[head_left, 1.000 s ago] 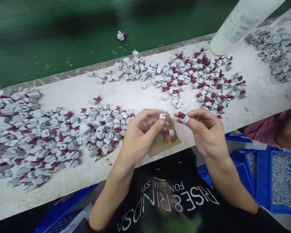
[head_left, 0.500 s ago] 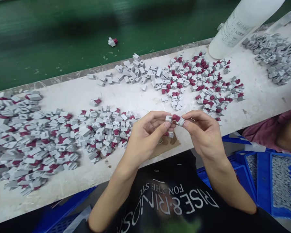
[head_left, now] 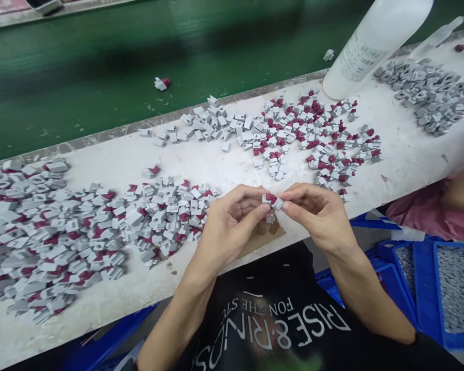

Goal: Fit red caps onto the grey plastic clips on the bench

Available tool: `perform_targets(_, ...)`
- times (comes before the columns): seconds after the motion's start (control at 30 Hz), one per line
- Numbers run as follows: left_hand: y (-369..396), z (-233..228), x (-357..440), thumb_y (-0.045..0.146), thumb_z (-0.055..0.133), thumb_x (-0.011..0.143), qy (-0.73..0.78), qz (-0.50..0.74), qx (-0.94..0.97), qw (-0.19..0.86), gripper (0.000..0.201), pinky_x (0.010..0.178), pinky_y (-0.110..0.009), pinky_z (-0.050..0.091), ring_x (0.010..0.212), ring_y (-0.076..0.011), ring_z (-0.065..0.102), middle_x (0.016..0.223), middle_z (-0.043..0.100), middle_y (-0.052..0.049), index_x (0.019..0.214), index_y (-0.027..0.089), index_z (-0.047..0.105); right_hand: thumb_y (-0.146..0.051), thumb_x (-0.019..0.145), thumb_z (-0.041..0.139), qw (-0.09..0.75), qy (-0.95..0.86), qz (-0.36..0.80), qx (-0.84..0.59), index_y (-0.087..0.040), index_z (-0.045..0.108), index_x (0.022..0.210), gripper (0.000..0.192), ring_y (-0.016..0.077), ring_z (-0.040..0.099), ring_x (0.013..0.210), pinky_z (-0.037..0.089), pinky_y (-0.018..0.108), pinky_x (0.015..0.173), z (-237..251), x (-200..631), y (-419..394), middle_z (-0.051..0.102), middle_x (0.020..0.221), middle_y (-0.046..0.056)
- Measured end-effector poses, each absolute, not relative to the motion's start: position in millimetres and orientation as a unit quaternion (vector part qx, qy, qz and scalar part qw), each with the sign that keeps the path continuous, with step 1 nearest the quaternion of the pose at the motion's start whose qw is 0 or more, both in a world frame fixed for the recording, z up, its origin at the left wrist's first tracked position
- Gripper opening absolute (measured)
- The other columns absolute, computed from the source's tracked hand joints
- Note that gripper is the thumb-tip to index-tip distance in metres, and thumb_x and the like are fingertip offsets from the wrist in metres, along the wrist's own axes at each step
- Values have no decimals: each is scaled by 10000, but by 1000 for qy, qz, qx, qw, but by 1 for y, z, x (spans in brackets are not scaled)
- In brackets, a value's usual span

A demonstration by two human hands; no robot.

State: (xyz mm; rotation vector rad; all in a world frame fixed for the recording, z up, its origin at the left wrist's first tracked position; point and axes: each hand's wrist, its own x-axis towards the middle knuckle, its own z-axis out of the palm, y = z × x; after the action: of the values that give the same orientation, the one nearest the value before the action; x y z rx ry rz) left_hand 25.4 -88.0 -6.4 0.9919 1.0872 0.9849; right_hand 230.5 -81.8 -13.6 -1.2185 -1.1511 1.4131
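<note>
My left hand (head_left: 230, 221) pinches a small light-grey plastic block (head_left: 265, 198) between thumb and forefinger. Opposite it, my right hand (head_left: 319, 216) grips a grey plastic piece with a maroon part (head_left: 277, 203). The two pieces meet end to end, with maroon showing between the grey ends; how deep one sits in the other I cannot tell. Just below my fingertips, another grey piece (head_left: 270, 219) is partly hidden over a brown cardboard patch (head_left: 261, 239). Beside my left hand lies a heap of grey-and-maroon pieces (head_left: 170, 211).
Further pieces are heaped at the far left (head_left: 54, 242) and behind my hands (head_left: 294, 123). A white bottle (head_left: 355, 62) stands at the back right, near a pile of grey parts (head_left: 429, 95). Beyond runs a green surface (head_left: 100, 67). Blue bins (head_left: 425, 288) and a person's pink clothing (head_left: 421, 208) are at right.
The block in my left hand and the maroon-ended piece in my right have come together, closing the gap between them. The whole view has shifted slightly.
</note>
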Motion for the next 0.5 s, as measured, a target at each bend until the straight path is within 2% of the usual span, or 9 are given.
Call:
perform_targets(0.17, -86, -1, 25, 235, 827, 1041, 487, 404, 482, 606, 100, 821, -318, 712, 942, -212, 859, 1033, 880, -44, 1140, 217, 824, -405, 924, 1003, 445, -471, 579, -495, -275, 926, 1003, 170, 219, 868, 899, 723, 321, 793, -16, 236, -82, 897, 974, 46)
perform_targets(0.27, -80, 3, 25, 237, 799, 1062, 492, 360, 530, 589, 109, 840, -315, 696, 986, -208, 850, 1094, 877, -35, 1167, 244, 827, -372, 965, 970, 440, -490, 571, -490, -285, 921, 1043, 128, 222, 866, 931, 722, 333, 830, -17, 243, -81, 898, 1008, 45)
perform_targets(0.4, -71, 8, 28, 206, 755, 1078, 486, 341, 576, 562, 95, 834, -312, 667, 939, -188, 830, 1042, 851, -9, 1154, 253, 789, -316, 1024, 908, 439, -520, 542, -494, -295, 902, 1099, 78, 224, 856, 1008, 712, 357, 929, -18, 249, -80, 889, 1064, 41)
perform_targets(0.5, -68, 7, 29, 191, 743, 1077, 484, 347, 581, 556, 97, 849, -326, 661, 934, -189, 825, 1034, 839, -9, 1151, 247, 771, -335, 1046, 883, 432, -530, 531, -501, -290, 886, 1121, 88, 233, 843, 1017, 707, 365, 925, -18, 248, -79, 874, 1073, 49)
